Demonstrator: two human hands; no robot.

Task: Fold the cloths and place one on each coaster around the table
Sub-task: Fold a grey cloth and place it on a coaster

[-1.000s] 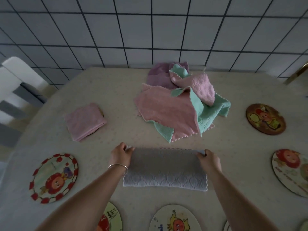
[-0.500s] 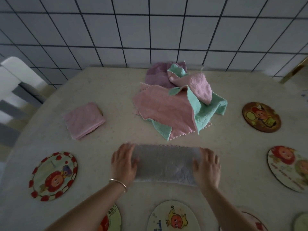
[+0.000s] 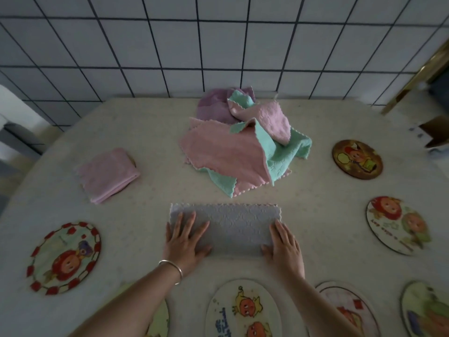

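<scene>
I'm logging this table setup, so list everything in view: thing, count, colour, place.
Grey cloth: one, grey, folded to a strip, table centre front.
Folded pink cloth: one, pink, left, covering a coaster.
Cloth pile: several, pink, green, purple, unfolded, table middle.
Coasters: seven uncovered, cartoon prints, around the table rim, e.g. red-bordered one left, dark one right.
Table: one, pale speckled.
Tiled wall: white, dark grout, behind.
Bracelet: one, silver, left wrist.
Left hand: flat on the cloth's left end.
Right hand: flat on its right end.
</scene>
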